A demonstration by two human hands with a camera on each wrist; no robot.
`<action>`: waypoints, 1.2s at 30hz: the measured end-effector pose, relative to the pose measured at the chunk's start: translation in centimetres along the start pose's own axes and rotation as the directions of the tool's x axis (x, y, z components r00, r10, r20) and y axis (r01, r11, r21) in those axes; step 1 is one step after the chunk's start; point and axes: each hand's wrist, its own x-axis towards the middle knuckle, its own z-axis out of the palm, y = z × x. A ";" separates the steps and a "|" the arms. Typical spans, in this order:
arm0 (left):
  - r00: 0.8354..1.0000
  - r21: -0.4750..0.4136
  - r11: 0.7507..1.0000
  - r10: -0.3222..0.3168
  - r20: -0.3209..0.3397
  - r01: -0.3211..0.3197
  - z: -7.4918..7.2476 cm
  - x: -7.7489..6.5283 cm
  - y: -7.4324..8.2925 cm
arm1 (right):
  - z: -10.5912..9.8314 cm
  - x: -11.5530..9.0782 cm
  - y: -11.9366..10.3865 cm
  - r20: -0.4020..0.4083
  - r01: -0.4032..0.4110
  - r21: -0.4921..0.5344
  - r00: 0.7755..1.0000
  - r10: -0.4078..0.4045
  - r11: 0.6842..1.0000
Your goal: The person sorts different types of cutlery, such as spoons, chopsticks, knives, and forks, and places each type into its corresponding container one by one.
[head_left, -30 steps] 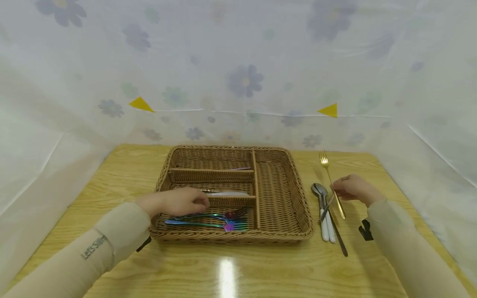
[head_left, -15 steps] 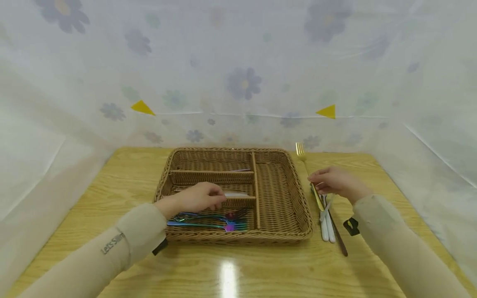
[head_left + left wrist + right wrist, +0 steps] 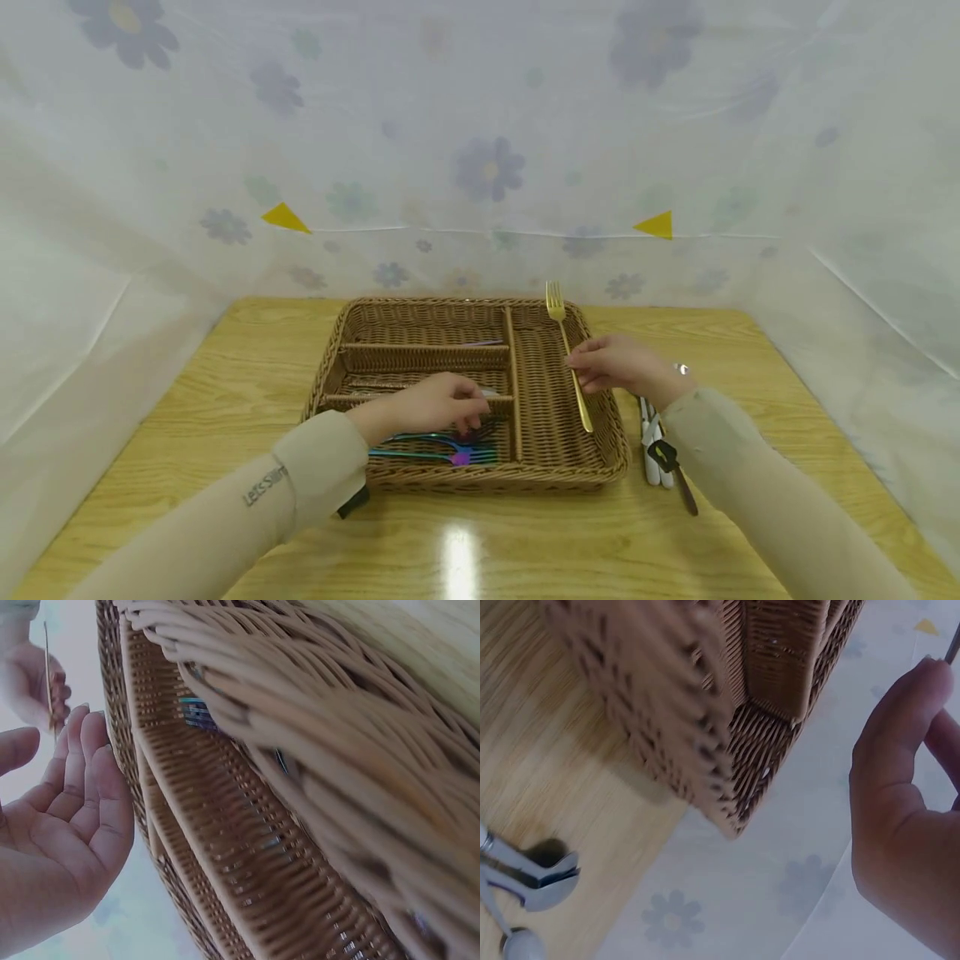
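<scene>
A gold fork [image 3: 556, 312] is pinched by its handle in my right hand [image 3: 626, 364], tines pointing away, above the right-hand compartment of a wicker basket [image 3: 525, 475]. My left hand [image 3: 431, 407] hovers over the left compartments. In the left wrist view its fingers are loosely bent and the palm holds nothing. Beneath it, rainbow-coloured forks [image 3: 463, 457] lie in the front compartment. A pale knife blade [image 3: 489, 392] shows in the middle one, partly hidden by my left hand. A thin purplish handle [image 3: 483, 342] shows in the back compartment.
Right of the basket, white-handled spoons [image 3: 652, 471] and a dark-handled piece of cutlery [image 3: 686, 493] lie on the wooden table [image 3: 525, 542], partly covered by my right sleeve. Spoon bowls [image 3: 551, 892] show in the right wrist view. A flowered curtain [image 3: 390, 167] encloses the table.
My right hand has lifted the gold fork off the table and carried it left over the basket. My left hand has slid right above the left compartments, still holding nothing.
</scene>
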 end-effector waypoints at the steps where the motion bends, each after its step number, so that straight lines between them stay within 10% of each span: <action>1: 1.000 -0.006 1.000 0.001 0.003 -0.001 0.1 0.2 0.1 | 0.3 0.1 -0.2 0.006 0.003 -0.005 1.000 -0.003 1.000; 25: 0.999 -0.056 0.998 0.043 0.014 -0.042 2.6 2.7 1.1 | 6.4 2.1 -2.9 -0.027 -0.026 0.044 0.999 0.027 0.999; 36: 0.999 -0.118 0.993 0.026 0.033 -0.022 0.8 1.6 0.2 | 5.1 1.7 -2.9 -0.047 -0.019 0.072 0.999 0.023 0.997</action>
